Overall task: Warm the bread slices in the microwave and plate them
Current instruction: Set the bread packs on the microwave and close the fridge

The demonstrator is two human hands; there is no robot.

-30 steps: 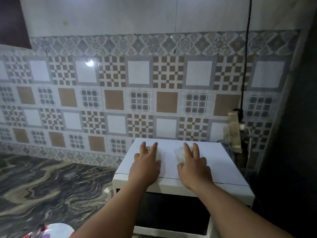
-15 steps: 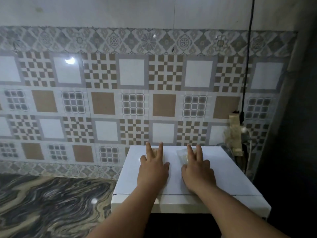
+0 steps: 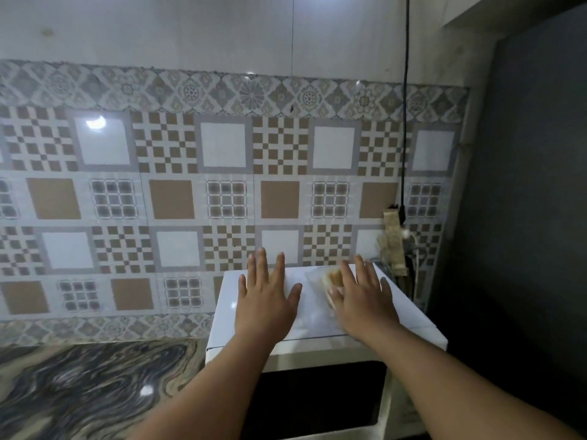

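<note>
You face a wall of patterned brown, grey and white tiles with a dark swirled marble counter below it on your left. The bread sits in a clear plastic bag on the flat white top of the microwave, toward its right rear part. Your right hand lies over the bag with the fingers straight and spread, the thumb side touching the bread; whether any finger curls under the plastic cannot be told, as that hand is a little blurred. Your left hand rests flat just beside the bag, palm down, fingers splayed and holding nothing, well clear of the bread itself. Both forearms reach in from the bottom edge across the microwave's dark glass door, which is closed. Beyond the microwave's right rear corner a black cable runs down the wall to a pale power strip. A dark grey wall panel fills the right side.
</note>
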